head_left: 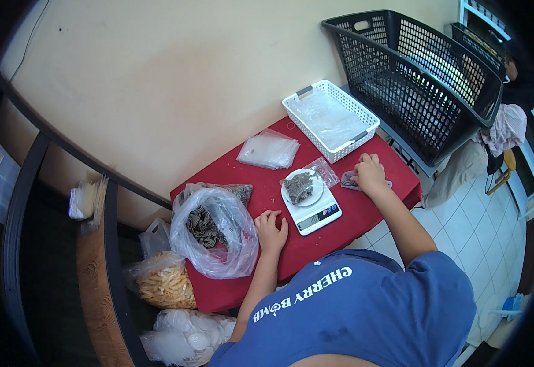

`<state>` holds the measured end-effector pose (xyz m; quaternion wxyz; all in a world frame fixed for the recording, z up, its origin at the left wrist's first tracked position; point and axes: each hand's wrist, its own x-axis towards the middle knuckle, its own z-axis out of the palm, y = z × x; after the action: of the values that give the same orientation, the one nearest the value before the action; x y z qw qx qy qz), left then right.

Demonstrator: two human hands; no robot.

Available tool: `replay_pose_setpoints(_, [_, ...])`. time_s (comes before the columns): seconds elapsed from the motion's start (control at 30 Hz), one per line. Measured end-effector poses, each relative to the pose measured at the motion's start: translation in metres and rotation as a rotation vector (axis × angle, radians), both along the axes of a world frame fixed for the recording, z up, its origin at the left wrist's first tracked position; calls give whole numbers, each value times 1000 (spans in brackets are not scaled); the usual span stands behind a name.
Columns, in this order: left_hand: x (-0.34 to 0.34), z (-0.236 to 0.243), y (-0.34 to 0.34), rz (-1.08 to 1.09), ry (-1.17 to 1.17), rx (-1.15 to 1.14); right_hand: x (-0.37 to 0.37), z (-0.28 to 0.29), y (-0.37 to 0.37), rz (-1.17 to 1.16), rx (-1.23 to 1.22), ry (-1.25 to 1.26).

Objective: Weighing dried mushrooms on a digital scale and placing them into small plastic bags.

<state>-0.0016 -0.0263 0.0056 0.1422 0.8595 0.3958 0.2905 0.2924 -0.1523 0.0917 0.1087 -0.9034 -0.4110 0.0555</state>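
Note:
My left hand (271, 231) rests open on the red tablecloth (304, 257), between an open plastic bag (215, 257) of dark, striped dried pieces and a white digital scale (320, 216). On the scale, a small clear bag of similar pieces (299, 188) sits on a round white plate (288, 199), with clear plastic (323, 170) extending behind it. My right hand (368, 173) is right of the scale, its bent fingers on a small grey object (350, 182) whose kind I cannot make out.
Behind are flat clear bags (267, 150), a white perforated basket (365, 128) and a large black basket (432, 98). Bags of yellow snacks (166, 281) and pale discs (190, 336) sit beside the table's left end, near a dark-framed rack (109, 244). A partly hidden person (511, 92) is at the far right.

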Motion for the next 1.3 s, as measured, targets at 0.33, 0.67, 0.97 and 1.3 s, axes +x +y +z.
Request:
replay_pose_setpoints(0.33, [0, -7, 8, -14, -175, -55, 5, -15, 13, 299, 133, -15])
replay_pose_setpoints(0.67, [8, 2, 4, 41, -322, -76, 23, -21, 20, 442, 70, 179])
replay_pose_setpoints(0.97, [81, 80, 21, -129, -256, 42, 44, -4, 10, 536, 148, 168])
replay_pose_setpoints(1.3, [181, 95, 19, -248, 611, -26, 74, 5, -13, 391, 696, 69])
